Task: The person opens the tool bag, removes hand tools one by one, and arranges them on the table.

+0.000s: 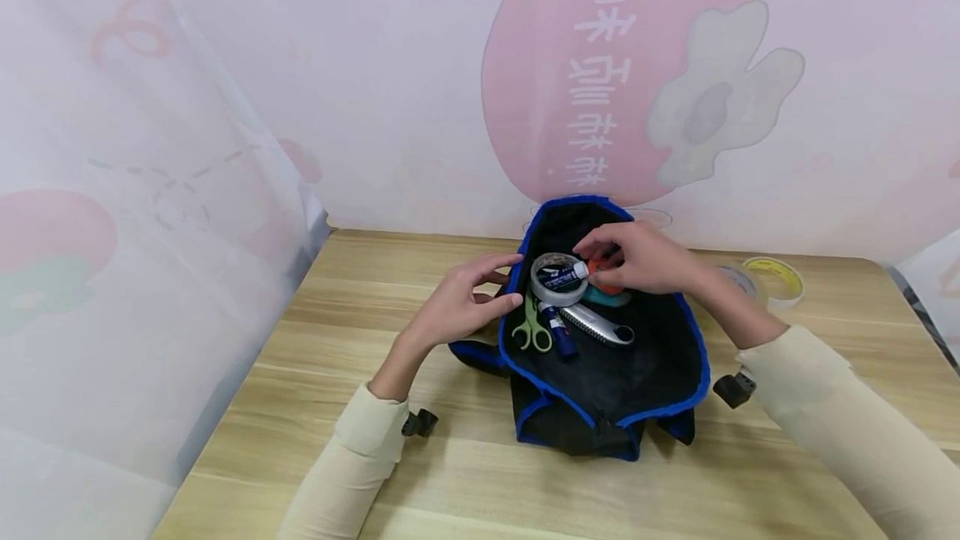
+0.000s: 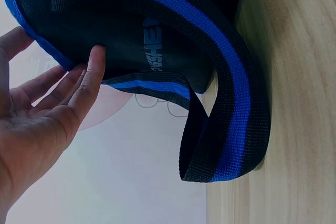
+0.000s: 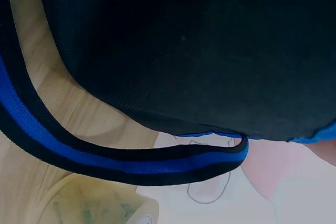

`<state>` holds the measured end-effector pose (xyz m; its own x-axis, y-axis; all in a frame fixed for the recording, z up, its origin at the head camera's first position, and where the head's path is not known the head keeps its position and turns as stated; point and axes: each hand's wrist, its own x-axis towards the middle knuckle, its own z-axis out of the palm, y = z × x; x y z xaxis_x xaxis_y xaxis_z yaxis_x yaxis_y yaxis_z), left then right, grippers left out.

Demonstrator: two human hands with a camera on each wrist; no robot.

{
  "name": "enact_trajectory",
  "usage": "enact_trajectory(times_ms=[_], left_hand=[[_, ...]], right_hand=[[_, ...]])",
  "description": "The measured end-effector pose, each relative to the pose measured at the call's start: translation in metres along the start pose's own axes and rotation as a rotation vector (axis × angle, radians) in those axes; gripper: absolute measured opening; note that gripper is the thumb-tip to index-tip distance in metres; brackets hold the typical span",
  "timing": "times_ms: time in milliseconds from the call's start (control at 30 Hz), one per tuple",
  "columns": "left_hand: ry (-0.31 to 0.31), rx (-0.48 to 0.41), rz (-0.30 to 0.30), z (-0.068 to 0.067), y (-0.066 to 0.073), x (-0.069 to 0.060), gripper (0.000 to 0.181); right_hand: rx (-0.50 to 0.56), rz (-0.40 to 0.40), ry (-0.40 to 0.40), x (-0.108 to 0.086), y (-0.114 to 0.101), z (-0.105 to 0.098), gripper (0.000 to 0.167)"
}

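Observation:
A black tool bag with blue trim (image 1: 645, 373) stands wide-mouthed on the table. My left hand (image 1: 468, 294) touches its left rim with fingers loosely extended; in the left wrist view, that hand (image 2: 52, 103) lies against the blue edging. Inside the mouth, my right hand (image 1: 637, 257) holds an orange object (image 1: 606, 275), partly hidden by the fingers. About it lie a roll of tape (image 1: 538, 290), a dark tube with a white cap (image 1: 562, 277), green-handled scissors (image 1: 531, 330), a dark blue stick (image 1: 558, 333) and a silver utility knife (image 1: 597, 326). A teal piece (image 1: 609, 298) shows beneath the orange object.
Rolls of tape (image 1: 783, 277) lie on the wooden table (image 1: 337, 315) right of the bag, behind my right forearm. The bag's striped strap (image 2: 236, 93) loops out at its left side, another strap (image 3: 131, 163) at its right. A printed backdrop (image 1: 412, 107) hangs behind.

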<state>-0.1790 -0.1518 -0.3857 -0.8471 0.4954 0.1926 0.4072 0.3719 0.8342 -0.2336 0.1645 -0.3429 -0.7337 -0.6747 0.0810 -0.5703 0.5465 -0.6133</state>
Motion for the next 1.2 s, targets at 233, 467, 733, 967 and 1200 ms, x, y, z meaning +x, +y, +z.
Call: enact_trajectory(times_ms=[233,467,733,967,1200], left_hand=[[0.000,-0.006,0.007,0.000,-0.001,0.000,0.058],[-0.001,-0.015,0.006,0.001,-0.002,-0.001,0.058],[-0.005,-0.009,0.010,0.000,-0.001,0.000,0.058],[-0.006,-0.008,0.014,0.000,-0.002,0.000,0.059],[-0.003,-0.010,0.024,0.000,-0.001,-0.001,0.060]], right_hand=[[-0.062,-0.013,-0.066,0.014,0.003,0.014,0.036],[-0.086,-0.042,-0.172,0.025,0.007,0.032,0.037],[-0.068,-0.018,-0.209,0.029,0.011,0.041,0.037],[-0.087,0.019,-0.243,0.031,0.012,0.048,0.040],[-0.082,0.025,-0.236,0.030,0.014,0.053,0.042]])
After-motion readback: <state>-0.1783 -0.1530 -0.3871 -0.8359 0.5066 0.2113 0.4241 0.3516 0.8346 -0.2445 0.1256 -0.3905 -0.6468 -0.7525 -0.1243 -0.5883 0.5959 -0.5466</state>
